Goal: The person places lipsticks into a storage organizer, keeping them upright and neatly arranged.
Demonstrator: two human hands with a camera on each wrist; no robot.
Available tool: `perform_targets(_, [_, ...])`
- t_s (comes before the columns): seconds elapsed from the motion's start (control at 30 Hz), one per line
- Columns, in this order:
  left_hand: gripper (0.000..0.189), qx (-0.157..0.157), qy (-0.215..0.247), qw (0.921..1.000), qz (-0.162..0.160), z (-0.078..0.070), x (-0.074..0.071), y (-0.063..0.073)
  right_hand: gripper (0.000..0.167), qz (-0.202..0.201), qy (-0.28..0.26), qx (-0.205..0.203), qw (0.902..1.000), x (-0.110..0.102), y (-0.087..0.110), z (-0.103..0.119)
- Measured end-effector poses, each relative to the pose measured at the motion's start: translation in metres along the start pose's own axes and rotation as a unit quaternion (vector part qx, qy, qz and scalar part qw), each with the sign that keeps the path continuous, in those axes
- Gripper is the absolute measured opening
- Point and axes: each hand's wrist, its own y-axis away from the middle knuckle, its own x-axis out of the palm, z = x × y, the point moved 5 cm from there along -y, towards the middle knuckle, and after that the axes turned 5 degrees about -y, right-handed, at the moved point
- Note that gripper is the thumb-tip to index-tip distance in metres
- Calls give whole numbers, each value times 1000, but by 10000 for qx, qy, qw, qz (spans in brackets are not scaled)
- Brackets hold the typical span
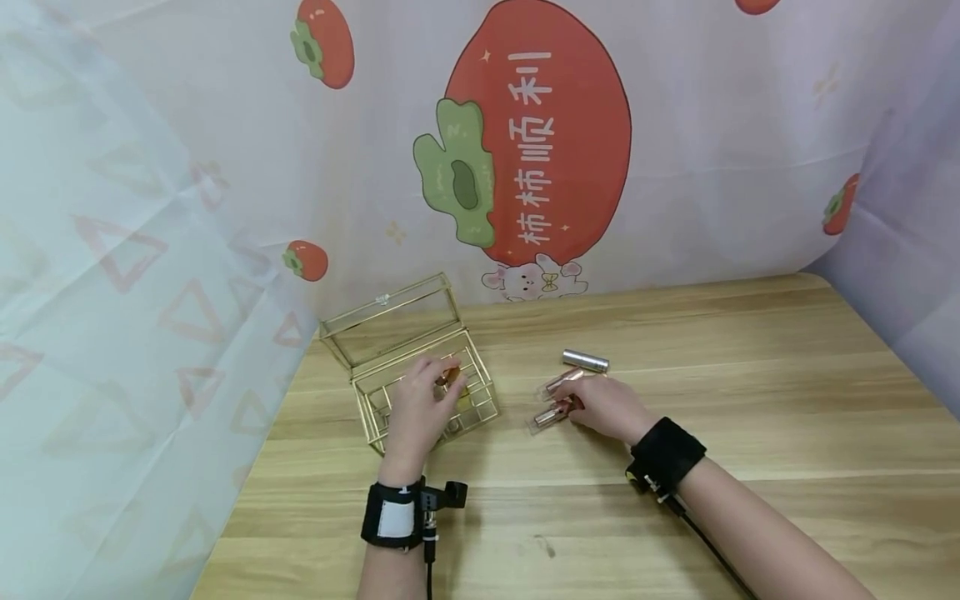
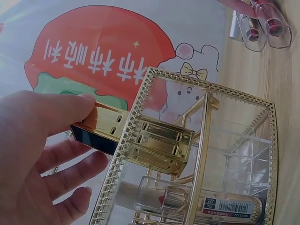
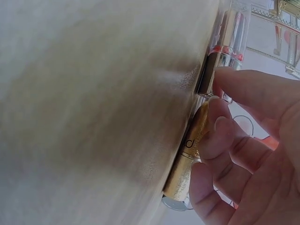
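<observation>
My left hand (image 1: 420, 404) is over the gold-framed glass box (image 1: 360, 417), whose lid (image 1: 390, 321) stands raised. Between its thumb and fingers it pinches a gold and black lipstick tube (image 2: 96, 123), part of which shows through the glass wall in the left wrist view. Inside the box lies a lipstick with a clear cap (image 2: 192, 199). To the right of the box, my right hand (image 1: 611, 407) pinches the base of a clear-capped lipstick (image 1: 551, 415) lying on the table. A second clear-capped lipstick (image 1: 558, 383) lies just behind it.
A shiny metallic tube (image 1: 585, 361) lies on the wooden table (image 1: 750, 417) behind the two lipsticks. Clear dividers (image 2: 246, 154) split the box into compartments. A printed cloth (image 1: 690, 167) hangs along the table's back edge. Cables run from both wrist straps.
</observation>
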Motion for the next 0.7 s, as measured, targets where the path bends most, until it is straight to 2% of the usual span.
perform_targets(0.33, [26,-7,-145,9999,75,0,3,0,22,161,-109,262,9995,-1,-1,-3])
perform_targets(0.7, [22,-213,111,9995,215,3,3,2,22,215,-127,392,9989,1,-1,-6])
